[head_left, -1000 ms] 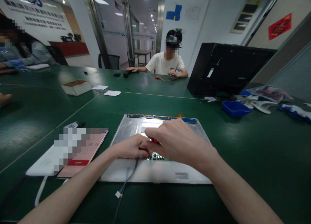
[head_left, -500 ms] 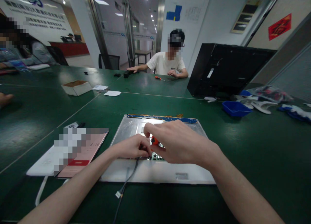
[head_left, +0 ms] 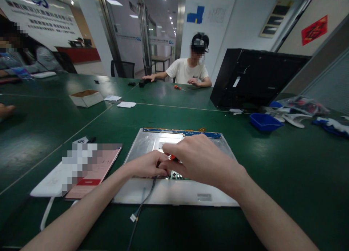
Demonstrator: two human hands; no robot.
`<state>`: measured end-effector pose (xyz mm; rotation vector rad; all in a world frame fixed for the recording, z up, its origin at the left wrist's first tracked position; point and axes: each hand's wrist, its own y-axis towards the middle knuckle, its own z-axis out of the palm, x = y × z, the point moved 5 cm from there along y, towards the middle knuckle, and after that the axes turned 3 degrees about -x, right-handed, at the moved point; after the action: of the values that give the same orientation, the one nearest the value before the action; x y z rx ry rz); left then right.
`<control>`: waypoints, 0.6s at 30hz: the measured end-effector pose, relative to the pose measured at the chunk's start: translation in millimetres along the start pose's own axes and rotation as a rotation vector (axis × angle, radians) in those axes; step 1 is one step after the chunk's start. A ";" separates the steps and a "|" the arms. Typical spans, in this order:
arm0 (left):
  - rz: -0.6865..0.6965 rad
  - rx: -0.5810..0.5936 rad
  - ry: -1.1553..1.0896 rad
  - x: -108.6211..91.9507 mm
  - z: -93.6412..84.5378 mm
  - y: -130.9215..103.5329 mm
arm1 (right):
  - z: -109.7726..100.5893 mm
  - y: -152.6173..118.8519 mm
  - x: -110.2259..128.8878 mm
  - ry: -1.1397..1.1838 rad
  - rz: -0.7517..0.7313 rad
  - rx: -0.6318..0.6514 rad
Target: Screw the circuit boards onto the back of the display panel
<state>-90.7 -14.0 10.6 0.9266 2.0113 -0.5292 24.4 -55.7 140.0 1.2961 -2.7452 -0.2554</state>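
The right hand [head_left: 200, 157] curls around a small orange-red handle [head_left: 173, 157], mostly hidden by the fingers, above a flat rectangular display panel of silver metal and white backing [head_left: 174, 193] lying on a dark green bench [head_left: 286, 178]. The left hand [head_left: 149, 164] pinches its fingers together beside a strip of green circuit board [head_left: 178, 176] on the panel; whether they grip anything cannot be told. A thin dark cable with a white plug [head_left: 148, 197] trails over the panel's near edge. Beyond, at left, sits an open white cardboard box [head_left: 87, 100], its brown inside showing. At far right are a blue plastic tray [head_left: 265, 124], its contents unclear, and a clear plastic bag [head_left: 307, 105] holding red and dark items.
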 end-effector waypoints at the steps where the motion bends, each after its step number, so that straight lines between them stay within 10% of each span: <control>1: -0.015 -0.001 0.006 0.0 0.0 -0.1 | 0.3 -0.1 -0.2 -0.003 -0.005 -0.004; 18: -0.086 -0.039 0.035 13.9 2.1 -1.9 | -3.8 -5.4 8.2 0.143 -0.132 0.047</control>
<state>-96.3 -10.8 -2.0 0.8337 2.0930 -0.5224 23.9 -65.8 142.8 1.4493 -2.5664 -0.1039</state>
